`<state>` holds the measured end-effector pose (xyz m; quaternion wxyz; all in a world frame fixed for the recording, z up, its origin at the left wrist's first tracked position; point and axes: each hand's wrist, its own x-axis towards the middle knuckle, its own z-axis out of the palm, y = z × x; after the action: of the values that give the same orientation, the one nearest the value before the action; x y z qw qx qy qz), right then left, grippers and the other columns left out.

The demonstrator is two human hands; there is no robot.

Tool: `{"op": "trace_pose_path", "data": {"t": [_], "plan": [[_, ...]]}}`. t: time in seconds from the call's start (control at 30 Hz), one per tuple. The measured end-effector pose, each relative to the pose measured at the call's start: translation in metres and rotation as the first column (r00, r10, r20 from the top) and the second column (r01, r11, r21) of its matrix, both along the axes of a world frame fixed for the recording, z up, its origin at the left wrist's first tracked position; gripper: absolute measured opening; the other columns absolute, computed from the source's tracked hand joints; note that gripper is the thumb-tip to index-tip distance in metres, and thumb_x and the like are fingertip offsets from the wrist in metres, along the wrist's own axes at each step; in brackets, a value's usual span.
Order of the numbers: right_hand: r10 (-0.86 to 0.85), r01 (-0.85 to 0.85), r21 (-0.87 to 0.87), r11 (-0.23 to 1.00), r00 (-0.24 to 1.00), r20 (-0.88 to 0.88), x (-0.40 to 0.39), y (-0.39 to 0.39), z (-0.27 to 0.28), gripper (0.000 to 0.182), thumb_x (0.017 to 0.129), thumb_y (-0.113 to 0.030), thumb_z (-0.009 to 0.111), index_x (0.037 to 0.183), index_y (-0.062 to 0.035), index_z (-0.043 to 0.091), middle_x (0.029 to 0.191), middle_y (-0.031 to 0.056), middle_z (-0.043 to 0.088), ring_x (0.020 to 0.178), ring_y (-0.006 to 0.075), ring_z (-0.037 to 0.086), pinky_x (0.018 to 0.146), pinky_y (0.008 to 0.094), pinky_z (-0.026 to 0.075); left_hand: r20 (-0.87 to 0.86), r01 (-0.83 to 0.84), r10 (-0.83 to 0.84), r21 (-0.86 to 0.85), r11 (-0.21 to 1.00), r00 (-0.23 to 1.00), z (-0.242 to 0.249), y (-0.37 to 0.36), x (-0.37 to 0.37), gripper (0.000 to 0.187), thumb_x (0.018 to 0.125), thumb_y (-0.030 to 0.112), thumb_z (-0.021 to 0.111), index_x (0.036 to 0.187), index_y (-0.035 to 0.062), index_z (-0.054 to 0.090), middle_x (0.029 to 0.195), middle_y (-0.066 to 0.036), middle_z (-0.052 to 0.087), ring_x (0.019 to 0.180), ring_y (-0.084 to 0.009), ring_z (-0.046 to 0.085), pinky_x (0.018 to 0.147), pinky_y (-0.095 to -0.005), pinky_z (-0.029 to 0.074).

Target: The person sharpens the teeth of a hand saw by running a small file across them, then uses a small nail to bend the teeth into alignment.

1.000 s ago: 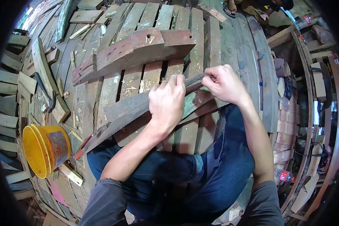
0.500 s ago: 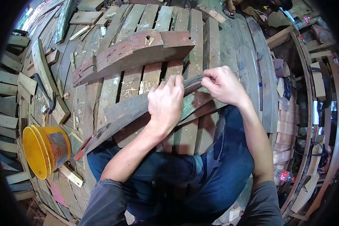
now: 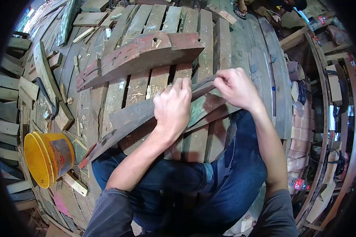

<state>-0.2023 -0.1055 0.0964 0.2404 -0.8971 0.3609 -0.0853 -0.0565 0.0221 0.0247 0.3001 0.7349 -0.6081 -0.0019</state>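
A handsaw (image 3: 130, 113) slants across my lap, its toothed edge towards me and a reddish handle end (image 3: 91, 153) at the lower left. My left hand (image 3: 172, 103) is closed over the blade near its middle, knuckles up. Closed in a pinch at the blade's upper right end is my right hand (image 3: 236, 87); its fingers hide that end. Under the blade lies a board with a greenish face (image 3: 205, 106). Beyond my hands rests a curved, reddish-brown timber piece (image 3: 146, 59) with a hole near its top edge.
To the left are a yellow bucket (image 3: 39, 160) lying tilted, a dark-handled tool (image 3: 47, 96) and several wood offcuts. Gaps run between the slats (image 3: 205, 43). Bottles and timber crowd the right side. Part of another person (image 3: 290, 4) shows at the top right.
My right hand has shifted slightly right and up. My left hand has moved a little left, still on the blade. The surroundings are the same.
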Motion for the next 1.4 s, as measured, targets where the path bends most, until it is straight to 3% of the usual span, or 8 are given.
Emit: {"op": "trace_pose_path", "data": {"t": [0.13,0.27,0.43,0.6,0.83,1.1,1.13,1.4], "plan": [[0.160,-0.169,0.187,0.968,0.985,0.061,0.001,0.001,-0.002,0.027,0.088,-0.018,0.059,0.076,0.0056,0.064,0.066,0.0275,0.059,0.063,0.0420,0.065,0.058,0.0454,0.049,-0.013,0.013,-0.013,0.021,1.000,1.000,0.001,0.001,-0.001,0.027,0.076,0.004,0.071,0.097,0.0045,0.054,0.086,-0.014,0.063,0.075,-0.0382,0.067,0.066,-0.0477,0.053],[0.001,0.000,-0.021,1.000,0.999,0.044,-0.003,-0.003,0.000,0.029,0.090,-0.018,0.058,0.075,0.0066,0.062,0.067,0.0289,0.057,0.061,0.0411,0.064,0.055,0.0449,0.046,-0.016,-0.002,0.003,0.028,1.000,1.000,0.002,0.000,0.002,0.029,0.075,0.005,0.072,0.097,0.0049,0.053,0.086,-0.014,0.063,0.076,-0.0380,0.067,0.066,-0.0478,0.053],[0.033,-0.067,0.227,0.971,0.988,0.153,-0.005,-0.003,0.000,0.023,0.095,-0.012,0.055,0.080,0.0058,0.058,0.060,0.0167,0.048,0.056,0.0130,0.044,0.053,0.0369,0.038,-0.005,-0.014,0.014,0.019,1.000,1.000,0.000,-0.001,0.001,0.029,0.075,0.005,0.073,0.097,0.0057,0.054,0.086,-0.014,0.063,0.076,-0.0381,0.067,0.067,-0.0480,0.053],[0.115,-0.115,-0.008,0.993,0.992,0.049,-0.007,-0.006,-0.013,0.025,0.096,-0.013,0.054,0.081,0.0062,0.055,0.060,0.0140,0.045,0.055,0.0130,0.043,0.052,0.0384,0.037,-0.029,-0.006,0.007,0.035,0.999,1.000,0.004,-0.002,0.004,0.028,0.076,0.007,0.073,0.096,0.0064,0.054,0.085,-0.013,0.062,0.076,-0.0387,0.067,0.067,-0.0489,0.053],[-0.063,0.028,0.189,0.982,0.981,0.182,-0.008,-0.009,-0.002,0.026,0.098,-0.014,0.054,0.080,0.0043,0.050,0.063,0.0093,0.038,0.062,0.0107,0.040,0.056,0.0347,0.035,-0.082,0.208,-0.198,0.130,0.970,0.977,0.002,-0.012,0.032,0.028,0.085,0.022,0.075,0.103,0.0050,0.063,0.090,-0.015,0.068,0.082,-0.0390,0.068,0.069,-0.0491,0.053],[-0.040,0.036,0.136,0.990,0.999,0.031,-0.013,-0.011,-0.011,0.030,0.098,-0.018,0.056,0.080,0.0063,0.055,0.062,0.0186,0.051,0.056,0.0222,0.049,0.057,0.0414,0.039,-0.125,0.258,-0.238,0.180,0.949,0.963,-0.013,-0.022,0.045,0.032,0.084,0.026,0.078,0.098,0.0016,0.063,0.089,-0.017,0.069,0.083,-0.0408,0.067,0.071,-0.0494,0.053],[-0.049,0.050,0.140,0.989,0.999,-0.013,-0.011,-0.010,-0.008,0.030,0.092,-0.019,0.056,0.081,0.0079,0.061,0.073,0.0305,0.057,0.073,0.0462,0.064,0.065,0.0484,0.049,-0.121,0.256,-0.236,0.187,0.948,0.964,-0.013,-0.022,0.046,0.032,0.084,0.026,0.078,0.098,0.0015,0.063,0.089,-0.017,0.069,0.082,-0.0410,0.067,0.071,-0.0494,0.053],[-0.100,0.093,0.067,0.993,0.988,0.116,-0.013,-0.007,-0.007,0.029,0.095,-0.018,0.057,0.082,0.0067,0.063,0.070,0.0270,0.061,0.067,0.0400,0.067,0.062,0.0452,0.049,-0.084,0.241,-0.231,0.145,0.960,0.969,-0.002,-0.017,0.049,0.032,0.084,0.027,0.079,0.099,0.0010,0.067,0.089,-0.017,0.069,0.080,-0.0400,0.067,0.069,-0.0480,0.052]]}}
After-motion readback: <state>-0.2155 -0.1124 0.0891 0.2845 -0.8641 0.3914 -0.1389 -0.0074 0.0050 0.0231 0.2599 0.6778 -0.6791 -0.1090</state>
